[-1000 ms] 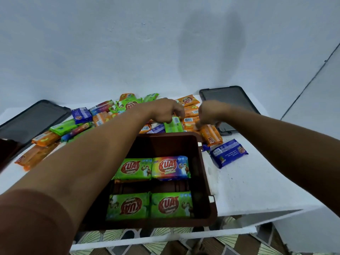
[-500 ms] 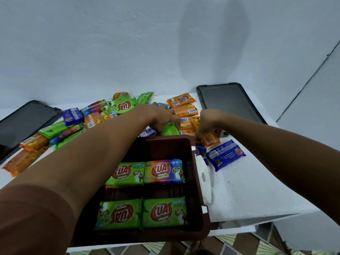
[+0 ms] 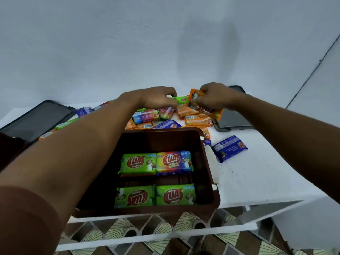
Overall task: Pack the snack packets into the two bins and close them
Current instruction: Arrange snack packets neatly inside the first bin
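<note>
Head view: two packets held above the loose pile (image 3: 195, 119), bin nearer the person.
Left hand (image 3: 156, 97) pinches a green packet (image 3: 181, 100), long axis left-right; right hand (image 3: 215, 96) grips a tilted orange packet (image 3: 197, 100), fingers curled round it. Both hang beyond the far wall of the brown bin (image 3: 207, 168), which lies below them toward the person and holds four flat glossy packets (image 3: 138, 162) in two rows.

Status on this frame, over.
Left hand grips green packet. Right hand grips orange packet. Brown bin open, four packets inside. Left forearm overhangs bin.
</note>
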